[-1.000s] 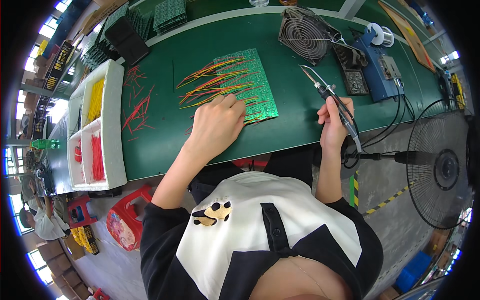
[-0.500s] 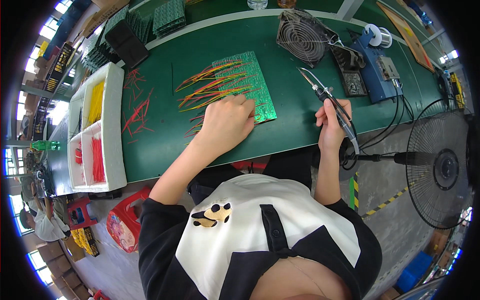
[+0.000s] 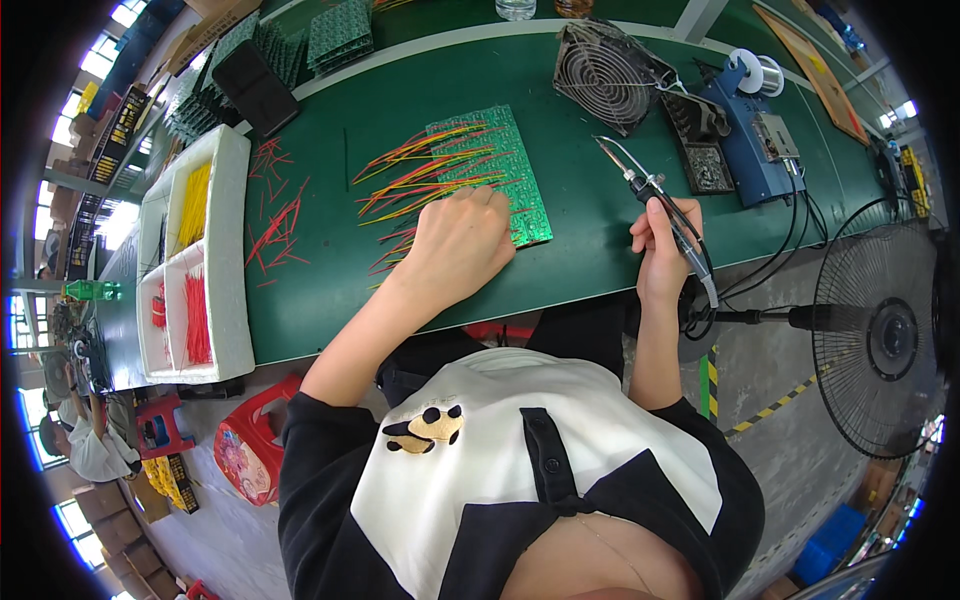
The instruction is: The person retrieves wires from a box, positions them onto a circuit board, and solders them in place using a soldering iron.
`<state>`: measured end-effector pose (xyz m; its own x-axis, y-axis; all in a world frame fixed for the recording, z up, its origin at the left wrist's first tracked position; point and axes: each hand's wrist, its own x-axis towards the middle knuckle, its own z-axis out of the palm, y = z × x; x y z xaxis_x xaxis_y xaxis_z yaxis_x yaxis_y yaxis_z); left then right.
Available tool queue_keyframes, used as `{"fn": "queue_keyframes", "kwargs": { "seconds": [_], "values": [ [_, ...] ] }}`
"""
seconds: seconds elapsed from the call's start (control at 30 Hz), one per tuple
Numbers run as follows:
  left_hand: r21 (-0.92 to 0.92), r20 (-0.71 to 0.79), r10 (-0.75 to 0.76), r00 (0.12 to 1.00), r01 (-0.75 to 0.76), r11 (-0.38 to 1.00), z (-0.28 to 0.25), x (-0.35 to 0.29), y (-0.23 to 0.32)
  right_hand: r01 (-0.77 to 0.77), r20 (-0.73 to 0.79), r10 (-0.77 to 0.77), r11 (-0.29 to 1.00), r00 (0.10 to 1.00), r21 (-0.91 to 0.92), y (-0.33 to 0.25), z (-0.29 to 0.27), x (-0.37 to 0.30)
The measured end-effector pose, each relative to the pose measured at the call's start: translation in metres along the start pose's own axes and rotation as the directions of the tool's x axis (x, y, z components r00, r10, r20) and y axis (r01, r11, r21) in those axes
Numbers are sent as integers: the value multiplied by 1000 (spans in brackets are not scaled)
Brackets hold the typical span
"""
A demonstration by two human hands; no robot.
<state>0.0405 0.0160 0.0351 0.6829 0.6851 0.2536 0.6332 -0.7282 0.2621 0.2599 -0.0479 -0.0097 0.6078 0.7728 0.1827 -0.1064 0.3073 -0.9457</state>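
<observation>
A worker in a black-and-white shirt [image 3: 600,400] is at a green-topped workbench [image 3: 330,300], hands well apart. The bare left hand [image 3: 460,243] is lowered, fingers curled, over the near part of a green rectangular circuit-board panel [image 3: 520,165] lying on the bench; whether its hidden fingertips pinch anything cannot be told. The bare right hand [image 3: 662,255] is wrapped around a slim grey-and-black soldering iron [image 3: 684,240], its metal tip pointing up and left, apart from the panel. Thin red and yellow wires [image 3: 425,167] spread from the panel past its left edge, some reaching the left hand.

To the left, loose red wire pieces [image 3: 278,235] lie scattered beside a white foam tray [image 3: 234,290], whose separate compartments hold yellow wires [image 3: 193,205] and red wires [image 3: 197,315]. Farther back, a dark square fan [image 3: 605,75] with a round grille stands near a blue metal soldering station [image 3: 742,130], a white spool [image 3: 765,75] at its top. Stacked green circuit boards [image 3: 338,32] occupy the far left.
</observation>
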Motion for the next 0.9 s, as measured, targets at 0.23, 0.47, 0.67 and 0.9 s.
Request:
{"fn": "queue_keyframes", "kwargs": {
  "seconds": [0.23,0.47,0.67,0.9],
  "values": [
    [2,-2,-24,1000,24,1000,-1,-10,-8,2,25,-2,1000,1000,-8,1,12,-1],
    [-3,-145,-76,986,76,997,-44,-38,-24,42,-9,-42,999,999,-33,11,-8,0],
    [191,-363,-545,756,633,750,-161,-104,-126,35,-15,-36,997,999,-74,8,-4,-1],
    [179,-522,-659,542,825,536,-236,-251,-416,43,-59,-46,997,997,-59,11,3,3]
  ]
}}
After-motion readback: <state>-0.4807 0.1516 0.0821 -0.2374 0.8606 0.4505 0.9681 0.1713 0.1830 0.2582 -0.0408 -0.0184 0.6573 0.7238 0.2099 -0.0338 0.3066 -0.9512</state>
